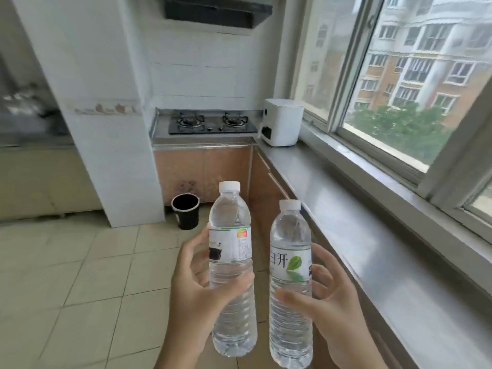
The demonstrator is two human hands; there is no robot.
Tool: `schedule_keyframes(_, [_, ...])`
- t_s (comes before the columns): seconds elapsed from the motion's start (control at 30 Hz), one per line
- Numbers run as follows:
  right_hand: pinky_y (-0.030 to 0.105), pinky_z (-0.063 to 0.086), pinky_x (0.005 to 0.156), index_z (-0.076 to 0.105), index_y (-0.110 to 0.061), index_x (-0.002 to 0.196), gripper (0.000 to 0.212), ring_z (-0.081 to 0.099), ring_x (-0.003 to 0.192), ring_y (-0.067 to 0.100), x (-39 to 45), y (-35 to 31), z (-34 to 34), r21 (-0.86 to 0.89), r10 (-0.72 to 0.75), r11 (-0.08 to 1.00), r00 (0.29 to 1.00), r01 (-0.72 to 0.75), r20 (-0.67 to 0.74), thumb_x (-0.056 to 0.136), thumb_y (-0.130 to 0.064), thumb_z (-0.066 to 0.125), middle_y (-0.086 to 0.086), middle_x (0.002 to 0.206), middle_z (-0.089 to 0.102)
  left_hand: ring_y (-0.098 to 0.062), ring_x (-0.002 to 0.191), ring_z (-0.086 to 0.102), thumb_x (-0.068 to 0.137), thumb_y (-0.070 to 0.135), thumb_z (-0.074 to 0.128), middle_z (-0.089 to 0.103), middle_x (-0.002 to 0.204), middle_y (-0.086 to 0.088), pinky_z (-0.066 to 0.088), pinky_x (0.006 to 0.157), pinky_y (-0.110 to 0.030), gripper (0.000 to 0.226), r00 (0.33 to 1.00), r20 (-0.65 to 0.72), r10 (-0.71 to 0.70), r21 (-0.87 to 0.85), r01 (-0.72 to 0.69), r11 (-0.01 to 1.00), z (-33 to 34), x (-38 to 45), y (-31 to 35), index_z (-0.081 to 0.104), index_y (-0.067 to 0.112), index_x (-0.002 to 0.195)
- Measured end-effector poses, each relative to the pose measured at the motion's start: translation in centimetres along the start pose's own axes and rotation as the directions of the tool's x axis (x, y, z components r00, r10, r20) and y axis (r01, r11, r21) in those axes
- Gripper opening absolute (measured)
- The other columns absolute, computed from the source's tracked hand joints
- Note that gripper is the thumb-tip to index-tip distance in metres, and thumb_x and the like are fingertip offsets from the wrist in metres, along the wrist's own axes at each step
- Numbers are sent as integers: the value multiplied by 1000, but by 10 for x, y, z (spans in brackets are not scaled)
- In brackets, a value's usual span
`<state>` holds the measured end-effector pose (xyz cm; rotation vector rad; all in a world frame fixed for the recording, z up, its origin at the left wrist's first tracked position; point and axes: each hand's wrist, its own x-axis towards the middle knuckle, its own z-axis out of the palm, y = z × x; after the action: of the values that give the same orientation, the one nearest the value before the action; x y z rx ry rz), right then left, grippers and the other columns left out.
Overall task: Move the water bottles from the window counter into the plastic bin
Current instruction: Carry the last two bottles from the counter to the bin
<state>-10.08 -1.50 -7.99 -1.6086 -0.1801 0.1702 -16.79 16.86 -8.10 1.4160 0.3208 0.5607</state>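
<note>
Left hand (194,286) and right hand (330,296) each gripped an upright bottle, left bottle (231,262) at nine o'clock of right bottle (290,288), lifted for carrying

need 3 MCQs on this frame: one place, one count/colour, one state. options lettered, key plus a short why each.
1. Where does the white appliance stand?
A. on the floor
B. on the window counter by the stove
C. in a bin

2. What colour are the two bottles' caps?
A. white
B. blue
C. red

3. What state is the left hand in?
A. flat on the counter
B. hanging idle
C. gripping a capped bottle upright

Key: 1 B, it sits at the counter's far end beside the burners. 2 A, both the left bottle and the right bottle show white caps. 3 C, fingers wrap the left bottle; the right hand grips the other.
</note>
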Motion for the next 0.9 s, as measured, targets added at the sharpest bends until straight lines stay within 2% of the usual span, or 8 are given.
schedule_keyframes(0.17, [39, 56, 76, 63, -54, 99, 84, 72, 81, 20, 66, -1, 67, -18, -33, 999, 974, 38, 225, 46, 5, 91, 3, 91, 73, -12, 97, 73, 34, 30, 90, 75, 107, 8, 54, 80, -32, 83, 974, -226, 16, 12, -14, 1000, -46, 37, -3, 60, 60, 105])
schedule_keyframes(0.3, [51, 55, 82, 62, -48, 105, 83, 71, 85, 23, 122, 0, 121, 4, -52, 998, 923, 55, 382, 43, -2, 92, 3, 91, 73, -10, 93, 74, 33, 30, 90, 75, 106, 8, 54, 75, -28, 81, 925, -379, 40, 26, -33, 999, -73, 79, -5, 61, 61, 103])
schedule_keyframes(0.37, [51, 55, 82, 63, -47, 104, 82, 71, 87, 25, 152, -2, 147, 23, -63, 998, 889, 59, 454, 44, 2, 91, 3, 91, 73, -12, 90, 74, 33, 30, 89, 75, 106, 9, 55, 76, -31, 82, 893, -448, 49, 35, -37, 999, -84, 103, -7, 61, 61, 103])
schedule_keyframes(0.57, [32, 52, 69, 61, -43, 109, 81, 71, 82, 15, 235, -16, 221, 37, -78, 997, 784, 70, 616, 51, 5, 89, 2, 91, 73, -6, 85, 74, 33, 22, 91, 75, 103, 14, 53, 63, -13, 85, 801, -594, 72, 80, -30, 996, -115, 170, -7, 61, 58, 105])
schedule_keyframes(0.7, [37, 54, 75, 61, -45, 109, 80, 69, 90, 19, 270, -17, 276, 53, -69, 998, 730, 45, 680, 43, -11, 91, 0, 97, 73, -10, 87, 75, 32, 24, 91, 76, 104, 11, 55, 72, -26, 86, 741, -667, 81, 85, -32, 996, -145, 204, -9, 62, 58, 106])
schedule_keyframes(0.77, [26, 51, 64, 60, -45, 108, 80, 69, 84, 14, 280, -18, 296, 39, -58, 998, 706, 43, 705, 40, -14, 89, -1, 94, 73, -12, 89, 75, 31, 28, 91, 76, 104, 11, 54, 76, -31, 87, 719, -690, 82, 91, -26, 995, -159, 214, -8, 61, 59, 106])
schedule_keyframes(0.83, [18, 47, 57, 59, -42, 109, 82, 70, 77, 11, 292, -17, 330, 38, -42, 999, 661, 21, 749, 42, -7, 91, -1, 91, 74, -11, 89, 74, 31, 30, 92, 75, 104, 11, 54, 77, -30, 87, 681, -727, 90, 96, -28, 995, -184, 228, -10, 61, 60, 106])
schedule_keyframes(0.9, [24, 48, 63, 59, -43, 108, 83, 71, 80, 13, 304, -14, 371, 28, -35, 999, 630, 21, 776, 45, 0, 92, -2, 92, 74, -10, 88, 74, 30, 28, 92, 76, 103, 10, 55, 72, -23, 88, 655, -750, 96, 102, -30, 994, -214, 245, -13, 61, 58, 107])
